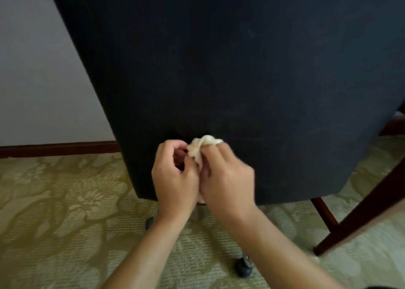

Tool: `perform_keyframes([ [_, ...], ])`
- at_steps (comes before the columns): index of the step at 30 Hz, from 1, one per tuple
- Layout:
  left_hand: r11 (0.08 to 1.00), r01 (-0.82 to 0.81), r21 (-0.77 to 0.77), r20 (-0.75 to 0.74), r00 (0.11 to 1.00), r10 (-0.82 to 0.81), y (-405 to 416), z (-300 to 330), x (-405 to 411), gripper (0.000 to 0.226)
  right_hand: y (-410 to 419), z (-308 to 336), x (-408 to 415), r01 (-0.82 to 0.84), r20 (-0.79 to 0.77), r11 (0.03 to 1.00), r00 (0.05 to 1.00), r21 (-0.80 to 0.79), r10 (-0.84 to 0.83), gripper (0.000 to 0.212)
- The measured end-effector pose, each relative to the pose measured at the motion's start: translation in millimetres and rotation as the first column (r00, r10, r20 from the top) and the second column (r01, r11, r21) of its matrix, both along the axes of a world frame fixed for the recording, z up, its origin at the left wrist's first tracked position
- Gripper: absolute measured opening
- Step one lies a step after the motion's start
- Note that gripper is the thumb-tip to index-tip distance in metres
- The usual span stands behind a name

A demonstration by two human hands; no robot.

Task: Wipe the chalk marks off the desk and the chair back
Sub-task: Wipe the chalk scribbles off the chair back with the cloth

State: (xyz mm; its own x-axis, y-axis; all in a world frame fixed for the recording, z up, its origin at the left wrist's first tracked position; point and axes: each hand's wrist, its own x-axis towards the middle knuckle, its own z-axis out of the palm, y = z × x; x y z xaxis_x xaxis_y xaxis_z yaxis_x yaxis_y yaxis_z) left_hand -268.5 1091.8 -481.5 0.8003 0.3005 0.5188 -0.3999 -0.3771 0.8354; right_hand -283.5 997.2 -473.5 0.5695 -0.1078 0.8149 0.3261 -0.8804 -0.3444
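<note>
A dark fabric chair back fills most of the head view, with faint pale smears near its lower middle and right. In front of its lower edge both hands hold a crumpled cream cloth. My right hand grips the cloth, fingers curled over it. My left hand has curled fingers that pinch the cloth's left side. The two hands touch each other. Most of the cloth is hidden inside the hands.
Green patterned carpet lies below. Chair castors stand under the seat. A dark wooden leg slants at the right. A pale wall with a brown skirting board is on the left.
</note>
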Motion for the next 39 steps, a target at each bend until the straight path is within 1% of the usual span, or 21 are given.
perform_keyframes([
  [1, 1.0, -0.002, -0.01, -0.013, 1.0, 0.001, -0.4, 0.0, -0.2, 0.022, 3.9, -1.0, 0.5, -0.035, -0.003, 0.999, 0.999, -0.034, 0.034, 0.018],
  [3, 1.0, -0.006, -0.008, -0.015, 1.0, 0.006, -1.0, 1.2, -0.5, 0.022, -17.3, 1.7, 0.6, 0.002, 0.045, 0.997, 0.999, 0.072, -0.006, 0.024],
  [5, 1.0, -0.003, -0.009, -0.014, 1.0, 0.003, -3.2, 1.8, 0.4, 0.02, -62.9, 4.4, -5.5, 0.159, 0.071, 0.963, 0.981, 0.22, -0.178, 0.019],
  [7, 1.0, -0.019, -0.007, -0.009, 1.0, 0.019, -7.2, 3.0, 0.2, 0.019, -113.9, 11.5, -11.4, 0.318, 0.024, 0.882, 0.937, 0.349, -0.347, 0.007],
  [10, 1.0, -0.008, 0.017, 0.022, 1.0, 0.007, -17.3, 4.5, -6.4, 0.016, -136.2, 11.9, -8.6, 0.451, -0.082, 0.739, 0.875, 0.501, -0.478, 0.009],
  [12, 0.997, 0.051, 0.051, 0.059, 0.997, -0.054, -24.6, 6.9, -11.2, 0.016, -101.5, -2.5, -5.4, 0.462, -0.082, 0.745, 0.87, 0.481, -0.486, 0.011],
  [13, 0.995, 0.07, 0.074, 0.077, 0.994, -0.076, -27.2, 8.1, -12.6, 0.016, -73.4, -13.1, -5.8, 0.429, -0.077, 0.807, 0.896, 0.406, -0.438, 0.01],
  [15, 0.99, 0.084, 0.115, 0.1, 0.99, -0.095, -30.5, 10.7, -12.5, 0.016, -16.5, -37.4, -11.7, 0.262, -0.142, 0.945, 0.961, 0.195, -0.237, 0.02],
  [17, 0.983, 0.085, 0.163, 0.103, 0.989, -0.103, -29.9, 12.5, -11.5, 0.015, 7.6, -50.9, -16.7, 0.107, -0.171, 0.993, 0.981, 0.052, -0.097, 0.027],
  [18, 0.98, 0.095, 0.176, 0.102, 0.988, -0.114, -29.3, 13.3, -10.5, 0.016, 1.4, -48.2, -16.0, 0.101, -0.152, 0.994, 0.984, 0.044, -0.094, 0.022],
  [19, 0.979, 0.103, 0.173, 0.106, 0.987, -0.123, -28.8, 14.2, -8.1, 0.017, -14.0, -41.6, -13.6, 0.123, -0.116, 0.988, 0.987, 0.093, -0.112, 0.017],
  [20, 0.98, 0.105, 0.168, 0.112, 0.986, -0.125, -27.8, 14.3, -6.3, 0.016, -34.1, -34.1, -11.4, 0.163, -0.07, 0.971, 0.986, 0.175, -0.152, 0.015],
  [22, 0.981, 0.093, 0.168, 0.124, 0.986, -0.114, -29.3, 13.3, -2.6, 0.015, -84.1, -12.3, -9.0, 0.318, 0.034, 0.878, 0.935, 0.358, -0.352, 0.02],
  [24, 0.986, 0.062, 0.156, 0.124, 0.989, -0.082, -33.3, 11.7, -3.4, 0.014, -128.0, 9.2, -5.8, 0.428, 0.025, 0.759, 0.864, 0.491, -0.503, 0.012],
  [27, 0.988, 0.042, 0.146, 0.129, 0.99, -0.061, -38.5, 10.3, -7.0, 0.014, -140.7, 22.5, 4.9, 0.477, -0.034, 0.66, 0.824, 0.58, -0.566, 0.012],
  [29, 0.983, 0.065, 0.172, 0.169, 0.981, -0.094, -41.5, 12.9, -8.5, 0.011, -113.7, 14.3, 6.5, 0.481, -0.044, 0.692, 0.836, 0.538, -0.547, 0.019],
  [30, 0.98, 0.074, 0.186, 0.192, 0.975, -0.11, -43.6, 15.4, -8.5, 0.009, -92.8, 7.4, 4.9, 0.437, -0.019, 0.757, 0.871, 0.485, -0.491, 0.021],
  [33, 0.971, 0.085, 0.225, 0.228, 0.964, -0.138, -53.7, 24.8, -6.9, 0.007, -32.3, -20.8, -5.2, 0.216, 0.02, 0.957, 0.974, 0.195, -0.224, 0.015],
  [34, 0.967, 0.089, 0.237, 0.227, 0.963, -0.145, -56.8, 28.3, -7.2, 0.008, -22.1, -24.9, -8.2, 0.133, 0.009, 0.982, 0.991, 0.136, -0.135, 0.018],
  [36, 0.96, 0.099, 0.262, 0.217, 0.963, -0.159, -60.4, 34.3, -6.5, 0.009, -31.5, -20.7, -10.6, 0.04, -0.007, 0.991, 0.999, 0.124, -0.04, 0.02],
  [39, 0.947, 0.118, 0.298, 0.202, 0.962, -0.184, -56.7, 38.4, -2.4, 0.008, -99.8, 2.1, -12.2, 0.156, 0.102, 0.977, 0.98, 0.149, -0.172, 0.026],
])
